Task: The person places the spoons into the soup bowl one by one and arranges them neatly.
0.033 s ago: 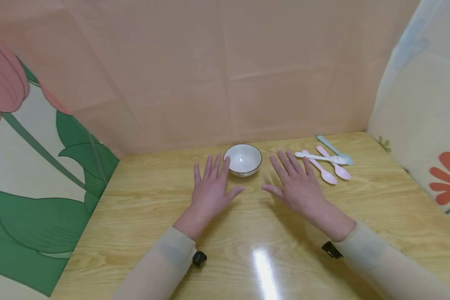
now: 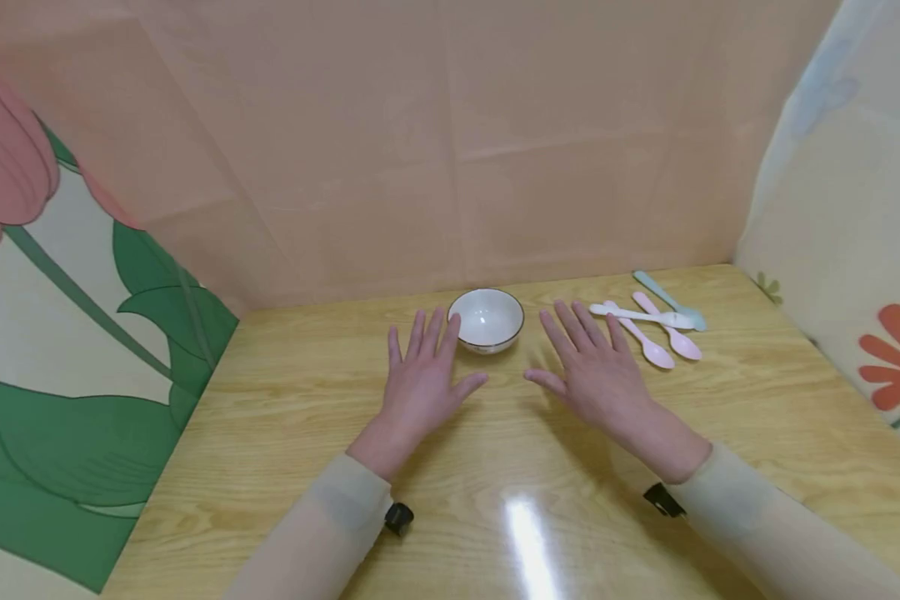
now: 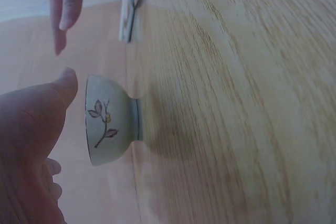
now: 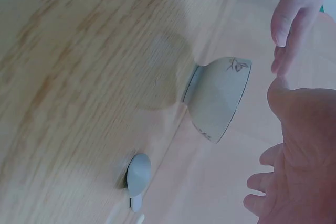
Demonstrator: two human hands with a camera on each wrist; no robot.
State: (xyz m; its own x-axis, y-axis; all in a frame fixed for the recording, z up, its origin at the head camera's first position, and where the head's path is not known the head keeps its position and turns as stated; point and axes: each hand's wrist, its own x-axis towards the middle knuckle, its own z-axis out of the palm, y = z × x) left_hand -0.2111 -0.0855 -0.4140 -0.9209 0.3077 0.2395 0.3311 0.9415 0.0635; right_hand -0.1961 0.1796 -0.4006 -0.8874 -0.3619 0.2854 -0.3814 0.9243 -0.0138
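Both hands hover over the wooden table with palms down, fingers straight and thumbs pointing toward each other. Nothing is held by the left hand, whose fingertips overlap the near left rim of a white bowl in the head view. The bowl stands upright on its foot, with a dark rim and a leaf-sprig pattern on its outside. Just right of it, the right hand is also without a thing in its grasp. Its fingertips come near a crossed pile of spoons: two pink spoons, a white spoon and a pale green spoon.
The wooden table meets a pinkish cloth backdrop behind the bowl. Flower-printed cloth borders the left side, and another printed cloth borders the right. A bright reflection lies on the near tabletop between the sleeves.
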